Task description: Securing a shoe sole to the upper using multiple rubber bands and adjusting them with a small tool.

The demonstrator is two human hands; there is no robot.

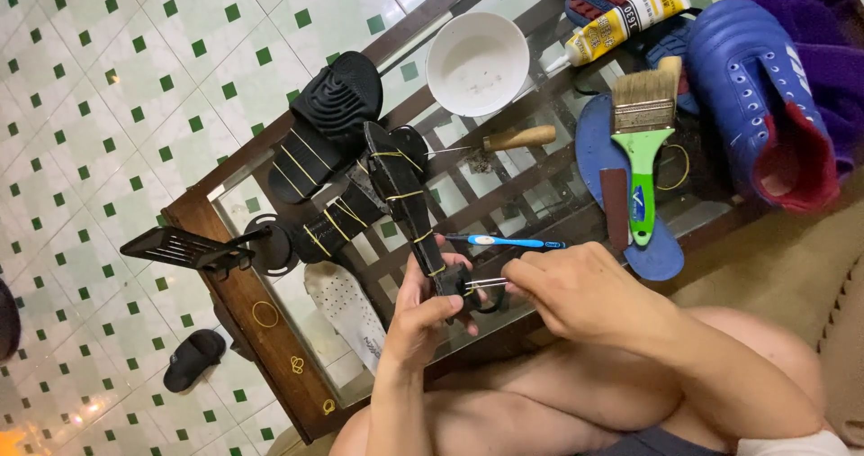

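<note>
Rubber bands, thin and yellow (412, 194), are seen wound at intervals around a black, narrow sandal with a stiff sole (405, 206), which is held upright on its end over the near edge of a glass-topped table with a dark wooden frame (236, 287). The lower end of the sandal is clasped in the left hand (421, 316), whose fingers are closed round it. A thin metal tool (486, 282) is pinched in the closed fingers of the right hand (576, 292) and set against the sandal just above the left hand.

The sandal is judged to be light and fairly rigid, with a slightly grippy rubber surface; it is best taken by the sole edges, away from the bands, which could be snapped or rolled off.

On the table a blue toothbrush (504, 241) lies just beyond the hands; a white round bowl (477, 63), a green-handled paintbrush (643, 132), a yellow glue tube (621, 19) and a blue shoe with a red lining (760, 100) lie farther off. Another banded black sandal (319, 132) rests near the far corner. The floor is laid with white tiles set with small green squares (108, 87).
</note>
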